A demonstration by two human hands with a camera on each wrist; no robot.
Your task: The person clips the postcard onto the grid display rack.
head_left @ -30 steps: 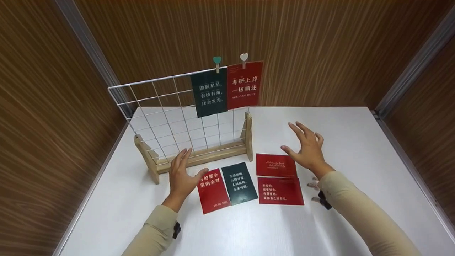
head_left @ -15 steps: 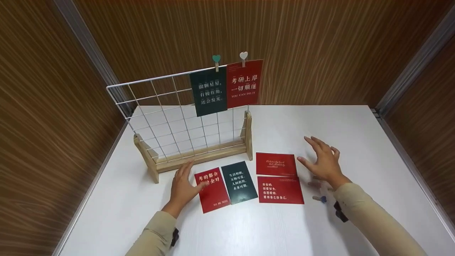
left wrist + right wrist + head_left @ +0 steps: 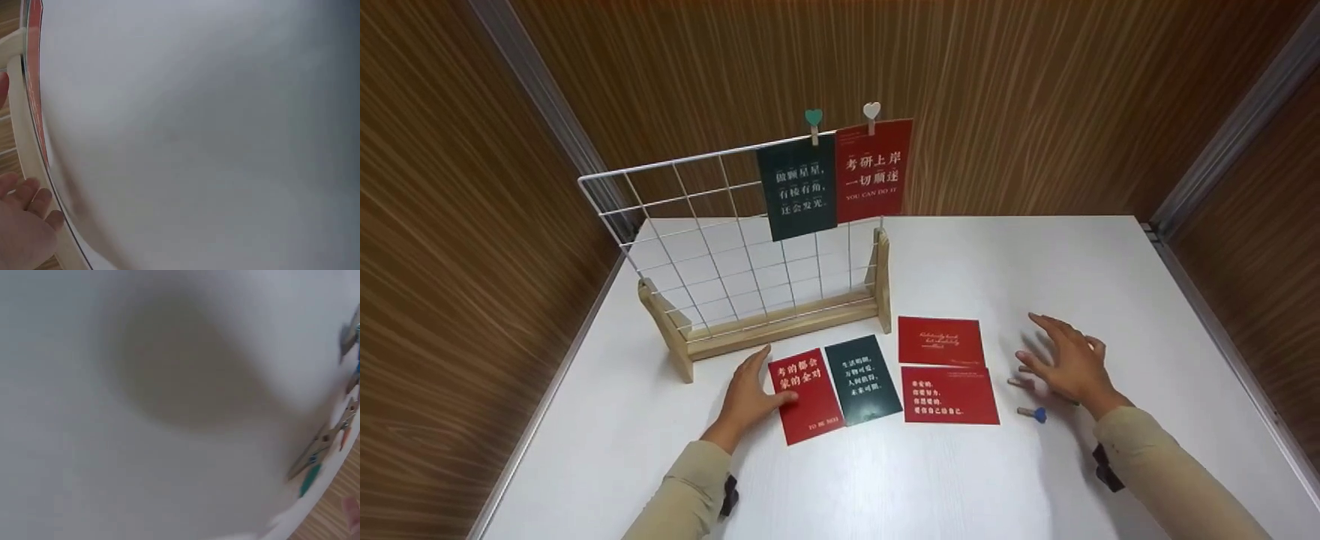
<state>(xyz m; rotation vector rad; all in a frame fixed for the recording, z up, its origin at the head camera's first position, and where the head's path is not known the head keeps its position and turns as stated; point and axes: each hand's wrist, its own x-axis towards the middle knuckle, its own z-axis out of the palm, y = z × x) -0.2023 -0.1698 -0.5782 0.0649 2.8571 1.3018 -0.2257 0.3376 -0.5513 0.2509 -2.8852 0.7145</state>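
My left hand (image 3: pixel 746 405) is beside a red card (image 3: pixel 813 412) with white writing, its thumb overlapping that card's left edge. A dark green card (image 3: pixel 864 381) lies just right of the red one. Over several small wooden clothespins, my right hand (image 3: pixel 1072 367) hovers with fingers loosely spread and nothing held. One clothespin (image 3: pixel 1030 413) with a blue heart shows near that hand; others are partly hidden beneath it. In the right wrist view, a clothespin with a green piece (image 3: pixel 311 464) lies on the table.
A white wire grid (image 3: pixel 701 225) stands on a wooden base (image 3: pixel 787 328) at the back left. Clothespins hold a green card (image 3: pixel 801 191) and a red card (image 3: pixel 874 172) on its top edge. Two more red cards, an upper one (image 3: pixel 915 355) and a lower one (image 3: pixel 949 418), lie right of centre.
My right hand has moved right and nearer to me, from beside the red cards to over the clothespins. My left hand has drawn slightly back, uncovering the red card's writing.
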